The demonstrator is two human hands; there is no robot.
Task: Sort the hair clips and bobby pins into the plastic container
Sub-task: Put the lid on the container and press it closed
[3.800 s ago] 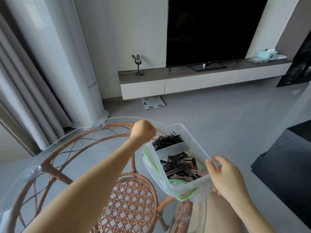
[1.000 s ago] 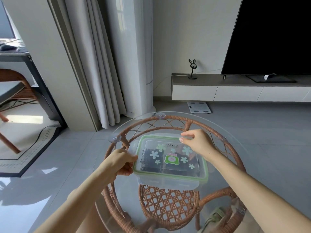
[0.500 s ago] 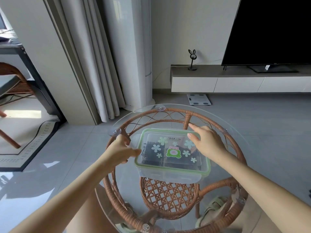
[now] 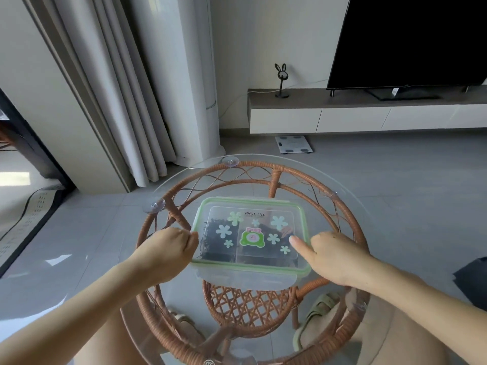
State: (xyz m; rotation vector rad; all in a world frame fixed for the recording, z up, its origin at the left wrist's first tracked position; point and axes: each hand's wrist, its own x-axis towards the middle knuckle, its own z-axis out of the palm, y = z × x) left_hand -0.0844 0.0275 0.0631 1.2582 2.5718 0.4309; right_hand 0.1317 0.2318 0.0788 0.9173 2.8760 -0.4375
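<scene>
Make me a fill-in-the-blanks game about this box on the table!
The plastic container rests on a round ____ table. Its lid has a ____ rim. The left hand grips the container's ____ side; the right hand touches the other. On the cabinet, the bunny-shaped ornament stands left of the big black ____.
Missing words: glass, green, left, TV.
</scene>
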